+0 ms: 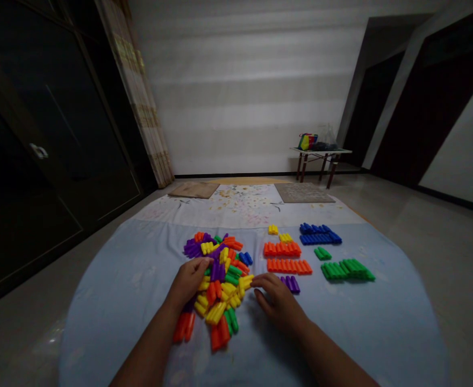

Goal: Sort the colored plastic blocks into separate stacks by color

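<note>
Head view: I look down from the worn camera on a cloth-covered bench, where two bare hands work at a mixed heap of coloured, tube-like pieces.
Left hand: at the heap's left side, fingers curled close to the purple pieces; the undersides are hidden, so I cannot tell whether this grip is clamped on anything.
Right hand: fingertips at the yellow pieces on the heap's right edge, thumb standing apart below them; I read this grip as parted.
Colour groups: right of the heap I see two orange rows, blue pieces, green pieces and two small yellow groups; a purple group lies just beyond the right hand, partly hidden by it.
Step at the heap: picking over the jumbled pieces, as I judge it, with the right hand at the yellow ones.
Next move on the yellow: to my mind it calls for the thumb to meet the fingertips lightly, leaving the neighbouring pieces undisturbed.
</note>
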Motion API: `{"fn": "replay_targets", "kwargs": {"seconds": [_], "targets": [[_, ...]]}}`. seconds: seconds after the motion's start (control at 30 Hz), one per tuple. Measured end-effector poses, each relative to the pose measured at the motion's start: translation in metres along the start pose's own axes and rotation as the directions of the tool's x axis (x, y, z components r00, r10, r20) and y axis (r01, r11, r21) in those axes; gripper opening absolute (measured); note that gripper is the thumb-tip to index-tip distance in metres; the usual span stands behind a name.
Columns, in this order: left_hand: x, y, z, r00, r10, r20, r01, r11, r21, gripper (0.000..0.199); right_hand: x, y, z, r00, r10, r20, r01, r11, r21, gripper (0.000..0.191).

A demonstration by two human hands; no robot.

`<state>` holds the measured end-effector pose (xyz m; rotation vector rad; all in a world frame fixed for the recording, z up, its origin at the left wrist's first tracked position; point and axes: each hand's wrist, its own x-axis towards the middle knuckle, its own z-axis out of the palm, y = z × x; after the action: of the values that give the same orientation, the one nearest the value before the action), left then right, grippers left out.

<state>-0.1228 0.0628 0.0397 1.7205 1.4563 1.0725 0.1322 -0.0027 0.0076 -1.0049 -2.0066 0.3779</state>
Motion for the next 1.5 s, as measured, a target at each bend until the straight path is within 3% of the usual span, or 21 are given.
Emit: {"fn": "replay_targets", "kwargs": {"seconds": [0.17,0.37,0.5,0.67,0.87,1.0,1.1,1.3,1.5], "targets": [[0.0,-0.009,-0.01,0.984,-0.037,-0.172,0.035,0.999,-0.015,0.052,0.001,-0.003,-0.003,1.0,-0.006,-0.001,0.006,1.0,-0.014,0.022],[-0.004,-0.049,-0.029,0.932,-0.113,-0.344,0.118,0.993,-0.006,0.052,0.009,-0.015,-0.007,0.999,-0.035,-0.016,0.035,0.999,-0.027,0.023],[-0.006,-0.071,-0.031,0.918,-0.152,-0.366,0.155,0.988,-0.022,0.051,0.03,-0.029,-0.005,0.995,-0.062,0.075,0.068,0.995,-0.079,0.025],[-0.006,-0.072,-0.028,0.924,-0.16,-0.347,0.157,0.987,-0.037,0.046,0.072,-0.044,0.014,0.964,-0.056,0.26,0.105,0.978,-0.178,0.035],[-0.007,-0.069,-0.029,0.931,-0.157,-0.331,0.158,0.987,-0.025,0.045,0.102,-0.042,0.045,0.883,-0.069,0.464,0.198,0.952,-0.234,0.046],[-0.008,-0.069,-0.029,0.934,-0.15,-0.324,0.154,0.988,-0.012,0.045,0.11,-0.038,0.045,0.833,-0.001,0.554,0.205,0.929,-0.307,0.048],[-0.008,-0.07,-0.029,0.937,-0.144,-0.319,0.151,0.989,-0.003,0.045,0.111,-0.035,0.038,0.85,-0.008,0.526,0.209,0.923,-0.324,0.044],[-0.008,-0.072,-0.027,0.936,-0.142,-0.321,0.15,0.989,-0.001,0.046,0.095,-0.028,0.031,0.949,-0.05,0.311,0.112,0.976,-0.187,0.019],[-0.008,-0.07,-0.027,0.937,-0.138,-0.321,0.147,0.989,0.003,0.045,0.066,-0.022,0.007,0.928,-0.102,0.357,0.121,0.992,-0.031,0.028]]}}
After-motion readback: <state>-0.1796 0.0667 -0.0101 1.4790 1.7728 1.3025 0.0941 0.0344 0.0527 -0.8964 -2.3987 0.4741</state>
